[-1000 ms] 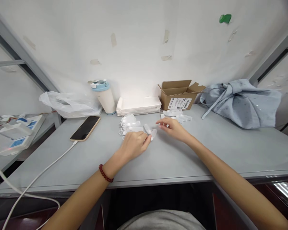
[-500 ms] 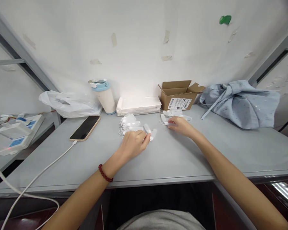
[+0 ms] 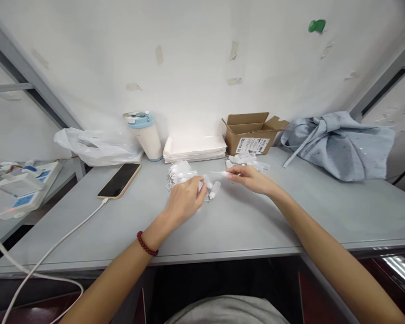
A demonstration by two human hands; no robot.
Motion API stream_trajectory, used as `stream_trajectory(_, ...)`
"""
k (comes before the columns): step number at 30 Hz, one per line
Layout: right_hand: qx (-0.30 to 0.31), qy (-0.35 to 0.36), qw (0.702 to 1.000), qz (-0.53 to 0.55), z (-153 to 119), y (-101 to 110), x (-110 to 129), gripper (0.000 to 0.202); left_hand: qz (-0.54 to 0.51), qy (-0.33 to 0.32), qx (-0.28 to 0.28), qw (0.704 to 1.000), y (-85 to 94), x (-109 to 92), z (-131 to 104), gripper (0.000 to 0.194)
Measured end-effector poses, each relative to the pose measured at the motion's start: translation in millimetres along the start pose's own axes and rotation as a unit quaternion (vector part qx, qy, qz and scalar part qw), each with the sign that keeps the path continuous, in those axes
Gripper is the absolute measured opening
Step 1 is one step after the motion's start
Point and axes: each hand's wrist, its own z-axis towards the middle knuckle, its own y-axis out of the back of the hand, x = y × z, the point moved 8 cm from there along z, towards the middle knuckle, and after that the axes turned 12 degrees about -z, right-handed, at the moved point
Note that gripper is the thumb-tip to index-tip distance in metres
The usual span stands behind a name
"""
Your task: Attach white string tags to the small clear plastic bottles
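Observation:
Several small white and clear pieces with thin loops lie on the grey table [image 3: 256,216] in two groups. The left group [image 3: 180,171] is beside my left hand [image 3: 185,195], whose thumb and forefinger are apart with nothing between them. Just right of those fingers lie loose white pieces [image 3: 215,190]. My right hand [image 3: 248,177] pinches a small white piece [image 3: 223,173] by its end, pointing left above the table. Behind that hand is the right group [image 3: 246,159], in front of the cardboard box.
Along the wall stand a plastic bag [image 3: 99,146], a cream cup with blue lid [image 3: 146,137], stacked white sheets [image 3: 195,148], an open cardboard box [image 3: 251,135] and a light blue cloth bag [image 3: 344,146]. A phone [image 3: 119,181] on a white cable lies left.
My right hand has moved left, away from the right group, with a white piece in its fingers. My left hand has opened and shifted slightly left, off the loose pieces.

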Motion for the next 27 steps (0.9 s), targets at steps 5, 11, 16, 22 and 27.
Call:
stream_trajectory(5,0.017,0.002,0.996,0.087,-3,-1,11,0.029,-0.011,0.01,0.032,0.999,-3.0,1,2,0.027)
stream_trajectory(11,0.04,0.027,0.995,0.089,-5,-6,20,0.031,-0.027,-0.032,0.07,0.997,-9.4,-7,-1,0.028)
stream_trajectory(16,0.049,0.031,0.995,0.087,-7,-8,25,0.031,-0.015,-0.059,0.083,0.995,-13.8,-10,-3,0.026)
stream_trajectory(22,0.043,0.023,0.995,0.085,-8,-6,27,0.03,-0.037,-0.052,0.084,0.994,-13.5,-9,-2,0.023)
stream_trajectory(27,0.043,0.025,0.995,0.09,-7,-7,26,0.03,-0.05,-0.06,0.077,0.994,-13.2,-10,-3,0.021)
